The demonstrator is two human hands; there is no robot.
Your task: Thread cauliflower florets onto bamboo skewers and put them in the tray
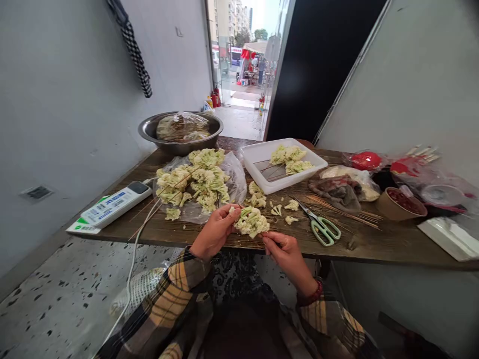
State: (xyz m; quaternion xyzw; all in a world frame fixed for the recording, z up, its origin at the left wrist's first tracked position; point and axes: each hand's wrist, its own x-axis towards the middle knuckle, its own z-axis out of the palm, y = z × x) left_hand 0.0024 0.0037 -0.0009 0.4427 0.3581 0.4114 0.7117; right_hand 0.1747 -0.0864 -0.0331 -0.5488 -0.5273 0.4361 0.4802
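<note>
A cluster of cauliflower florets (251,221) is held over the near edge of the wooden table (374,242). My left hand (214,232) is closed on its left side, fingers pinched at the top. My right hand (283,249) is closed under its right side, gripping the lower end, possibly on a thin skewer. A pile of cauliflower florets (196,182) lies on a clear plastic bag just beyond my left hand. Loose florets (279,208) lie beyond the held cluster.
A white tray (262,172) holds skewered cauliflower. Green-handled scissors (322,227) and bamboo skewers (348,212) lie to the right. A metal bowl (181,142) stands at the back, a power strip (112,205) at left, bags and a paper cup (400,204) at right.
</note>
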